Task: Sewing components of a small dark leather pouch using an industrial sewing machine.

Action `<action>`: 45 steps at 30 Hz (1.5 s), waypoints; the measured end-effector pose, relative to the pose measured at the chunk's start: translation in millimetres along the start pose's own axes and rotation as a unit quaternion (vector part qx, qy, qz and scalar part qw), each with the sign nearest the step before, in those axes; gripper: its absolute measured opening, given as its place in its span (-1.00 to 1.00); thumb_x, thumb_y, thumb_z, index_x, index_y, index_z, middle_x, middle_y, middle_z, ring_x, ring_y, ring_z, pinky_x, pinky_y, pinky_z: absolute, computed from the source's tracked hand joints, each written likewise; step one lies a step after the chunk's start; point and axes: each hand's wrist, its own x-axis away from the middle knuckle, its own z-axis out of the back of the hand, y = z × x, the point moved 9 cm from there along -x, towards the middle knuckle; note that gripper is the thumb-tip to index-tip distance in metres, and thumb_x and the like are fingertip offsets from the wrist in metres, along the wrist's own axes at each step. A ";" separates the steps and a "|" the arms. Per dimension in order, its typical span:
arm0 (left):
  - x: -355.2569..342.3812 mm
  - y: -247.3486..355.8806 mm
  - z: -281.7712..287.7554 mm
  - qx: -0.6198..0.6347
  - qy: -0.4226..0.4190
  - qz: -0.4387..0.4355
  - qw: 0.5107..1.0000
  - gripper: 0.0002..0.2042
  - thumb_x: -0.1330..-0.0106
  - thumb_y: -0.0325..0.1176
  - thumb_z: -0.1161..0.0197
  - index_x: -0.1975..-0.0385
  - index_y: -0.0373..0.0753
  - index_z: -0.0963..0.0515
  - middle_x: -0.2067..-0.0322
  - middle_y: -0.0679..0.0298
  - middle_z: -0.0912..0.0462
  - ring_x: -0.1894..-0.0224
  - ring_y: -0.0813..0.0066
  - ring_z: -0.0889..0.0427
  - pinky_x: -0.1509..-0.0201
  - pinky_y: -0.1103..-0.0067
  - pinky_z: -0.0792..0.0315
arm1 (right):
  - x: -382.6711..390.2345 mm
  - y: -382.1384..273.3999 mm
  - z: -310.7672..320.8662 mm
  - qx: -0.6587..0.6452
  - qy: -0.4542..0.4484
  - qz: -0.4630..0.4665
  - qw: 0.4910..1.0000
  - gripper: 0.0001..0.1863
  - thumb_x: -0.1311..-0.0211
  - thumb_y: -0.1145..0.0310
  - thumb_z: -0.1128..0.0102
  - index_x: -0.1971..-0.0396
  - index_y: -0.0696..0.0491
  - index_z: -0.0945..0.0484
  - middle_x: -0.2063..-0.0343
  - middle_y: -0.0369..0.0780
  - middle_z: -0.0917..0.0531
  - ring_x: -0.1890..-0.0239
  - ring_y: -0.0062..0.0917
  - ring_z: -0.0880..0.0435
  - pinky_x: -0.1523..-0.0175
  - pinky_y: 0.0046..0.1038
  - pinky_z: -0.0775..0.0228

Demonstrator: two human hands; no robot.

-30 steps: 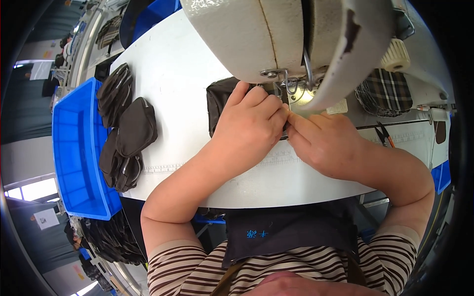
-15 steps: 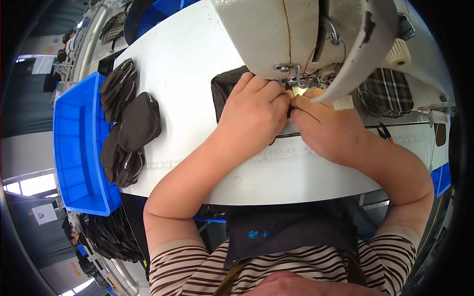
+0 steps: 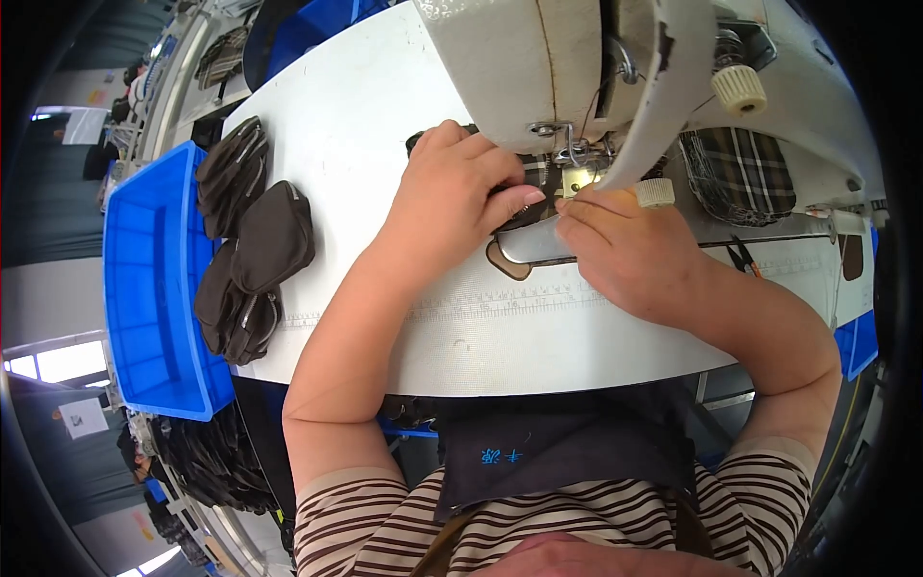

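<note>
A dark brown pouch with plaid lining showing lies on the bed of a white sewing machine, left of the lit needle area. My left hand is closed on it, thumb on top, and covers much of it. Right beside the needle, my right hand has its fingers pressed together low on the machine bed; whatever they pinch is hidden beneath them. A zipper edge shows between my left hand and the presser foot.
Several finished-looking dark pouches are piled at the left on the white table, beside a blue bin. Plaid pieces sit right of the needle. Small snips lie near my right forearm. A ruler strip runs along the table.
My left hand has moved left and away from the right hand, turning the pouch so its plaid lining shows. My right hand has shifted slightly left, still near the needle.
</note>
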 end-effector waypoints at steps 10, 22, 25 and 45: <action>5.0 15.7 22.3 0.100 0.066 0.004 0.993 -0.78 -0.06 -0.59 -0.38 0.44 -0.20 -0.44 0.30 0.26 -0.68 0.21 0.11 -0.61 0.11 0.33 -0.48 | 6.1 3.0 -8.0 -0.004 -0.003 -0.008 1.000 -0.81 0.03 0.45 -0.35 0.36 0.08 -0.57 0.25 -0.21 -0.72 0.26 -0.41 -0.69 0.20 -0.34 -0.44; -2.4 18.9 -2.5 0.177 -0.080 0.021 0.981 -0.74 -0.20 -0.62 -0.33 0.12 -0.23 -0.61 0.33 0.19 -0.66 0.19 0.11 -0.63 0.08 0.32 -0.51 | 5.3 17.9 -20.3 -0.017 -0.009 -0.035 0.999 -0.79 0.00 0.42 -0.38 0.31 0.06 -0.62 0.36 -0.24 -0.64 0.34 -0.29 -0.60 0.17 -0.27 -0.42; 1.2 10.6 -8.2 0.243 -0.106 0.065 0.962 -0.78 -0.24 -0.54 -0.36 0.13 -0.19 -0.62 0.33 0.29 -0.66 0.14 0.23 -0.62 -0.07 0.37 -0.43 | 6.9 25.5 -22.3 -0.013 0.006 -0.069 0.997 -0.69 0.00 0.43 -0.38 0.18 0.08 -0.69 0.38 -0.25 -0.62 0.33 -0.28 -0.58 0.15 -0.25 -0.41; 1.5 46.4 5.2 -0.114 0.052 -0.034 0.992 -0.74 0.00 -0.41 -0.46 0.28 -0.05 -0.62 0.28 0.48 -0.60 0.02 0.40 -0.56 -0.09 0.14 -0.26 | 3.4 12.3 -10.5 0.014 0.026 -0.034 0.999 -0.72 0.02 0.47 -0.32 0.22 0.07 -0.70 0.36 -0.36 -0.65 0.27 -0.44 -0.58 0.02 -0.35 -0.34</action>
